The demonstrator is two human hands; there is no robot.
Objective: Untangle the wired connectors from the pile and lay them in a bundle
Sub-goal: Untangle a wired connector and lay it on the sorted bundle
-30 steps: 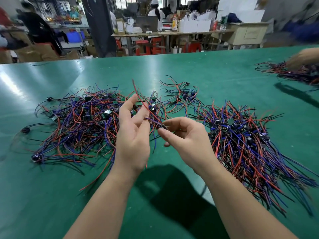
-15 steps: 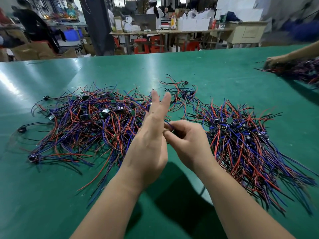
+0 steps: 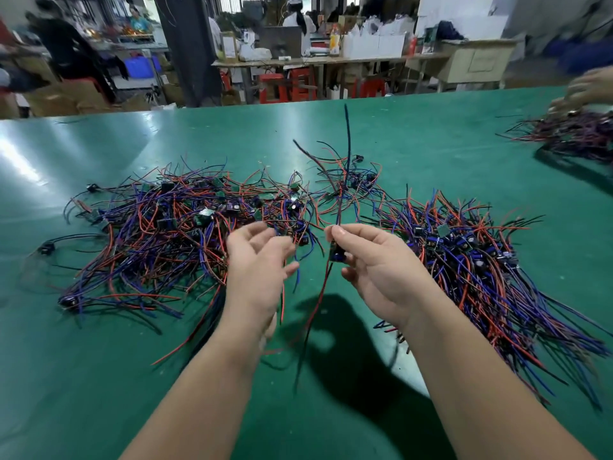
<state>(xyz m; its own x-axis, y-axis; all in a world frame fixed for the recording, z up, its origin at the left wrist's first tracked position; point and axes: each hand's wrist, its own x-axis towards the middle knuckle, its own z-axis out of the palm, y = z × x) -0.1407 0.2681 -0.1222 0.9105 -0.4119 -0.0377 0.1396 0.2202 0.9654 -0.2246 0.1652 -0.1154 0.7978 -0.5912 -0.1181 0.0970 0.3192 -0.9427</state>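
The tangled pile [image 3: 159,234] of red, blue and black wires sprawls on the green table [image 3: 99,376]. At the pile's right edge the left hand [image 3: 258,270] hovers with its fingers loosely spread and apparently empty, though blur hides detail. Just right of the pile the right hand [image 3: 374,270] pinches one wired connector [image 3: 338,254] by its dark body, with wires sticking up above the fingers and trailing below. Further right of the pile lies the bundle [image 3: 481,260], its wires roughly combed one way. Done well, I judge, the free hand strokes the trailing wires straight, then the piece goes down parallel with the others — body beside bodies.
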